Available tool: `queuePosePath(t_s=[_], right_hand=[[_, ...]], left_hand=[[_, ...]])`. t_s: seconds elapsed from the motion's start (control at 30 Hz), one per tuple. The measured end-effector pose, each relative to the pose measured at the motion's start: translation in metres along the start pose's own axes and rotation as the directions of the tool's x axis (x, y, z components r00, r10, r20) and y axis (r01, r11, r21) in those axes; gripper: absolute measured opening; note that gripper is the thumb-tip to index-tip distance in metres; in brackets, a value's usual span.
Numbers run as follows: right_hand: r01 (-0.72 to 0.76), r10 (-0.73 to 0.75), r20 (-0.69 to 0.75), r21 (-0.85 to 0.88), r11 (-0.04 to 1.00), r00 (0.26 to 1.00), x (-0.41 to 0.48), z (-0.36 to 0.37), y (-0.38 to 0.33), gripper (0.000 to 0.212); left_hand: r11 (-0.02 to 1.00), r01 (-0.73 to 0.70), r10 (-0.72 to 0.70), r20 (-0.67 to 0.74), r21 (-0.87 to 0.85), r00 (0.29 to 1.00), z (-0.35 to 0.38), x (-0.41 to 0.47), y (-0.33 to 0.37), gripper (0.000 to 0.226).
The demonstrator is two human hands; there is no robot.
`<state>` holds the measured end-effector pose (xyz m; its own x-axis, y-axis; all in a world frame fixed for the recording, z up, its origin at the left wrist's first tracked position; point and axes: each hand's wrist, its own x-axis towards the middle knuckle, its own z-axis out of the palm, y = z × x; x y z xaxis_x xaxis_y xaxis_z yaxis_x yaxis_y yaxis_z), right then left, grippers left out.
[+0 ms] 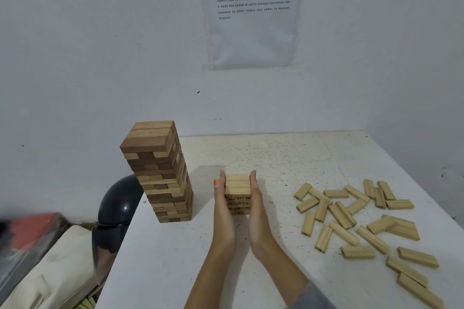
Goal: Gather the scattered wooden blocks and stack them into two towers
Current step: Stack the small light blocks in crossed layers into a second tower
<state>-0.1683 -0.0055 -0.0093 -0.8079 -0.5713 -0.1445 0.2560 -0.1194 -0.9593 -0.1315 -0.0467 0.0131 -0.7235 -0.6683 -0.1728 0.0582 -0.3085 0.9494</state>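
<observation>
A tall tower (160, 173) of light and dark wooden blocks stands at the table's left edge. In the middle of the table sits a short stack (237, 193) of pale blocks, several layers high. My left hand (222, 206) presses flat against its left side and my right hand (257, 206) against its right side, fingers straight and pointing away from me. Several loose pale blocks (351, 218) lie scattered on the right part of the white table (276, 158), some overlapping.
A black helmet (118, 211) sits off the table's left edge beside a cream bag (57, 271) and a red-and-dark object (27, 233). The white wall with a printed sheet (253, 7) rises behind. The table's right edge runs close to the outer blocks.
</observation>
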Motion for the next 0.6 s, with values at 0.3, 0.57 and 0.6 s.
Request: queuePosePath(t_s=[0.3,0.57,0.6], right_hand=[[-0.004,0.005,-0.025,0.036,0.999,1.000,0.001,0.002,-0.004,0.101],[-0.022,0.023,-0.020,0.040,0.999,1.000,0.004,0.000,-0.003,0.087],[-0.025,0.026,-0.024,0.040,0.999,0.999,0.005,-0.001,-0.002,0.075]], left_hand=[[1.000,-0.027,0.027,0.007,0.003,1.000,0.000,0.000,-0.002,0.051],[0.998,-0.053,0.053,-0.005,-0.038,0.999,0.009,-0.012,0.009,0.036],[0.998,-0.049,0.049,-0.007,-0.042,0.999,0.011,-0.015,0.012,0.032]])
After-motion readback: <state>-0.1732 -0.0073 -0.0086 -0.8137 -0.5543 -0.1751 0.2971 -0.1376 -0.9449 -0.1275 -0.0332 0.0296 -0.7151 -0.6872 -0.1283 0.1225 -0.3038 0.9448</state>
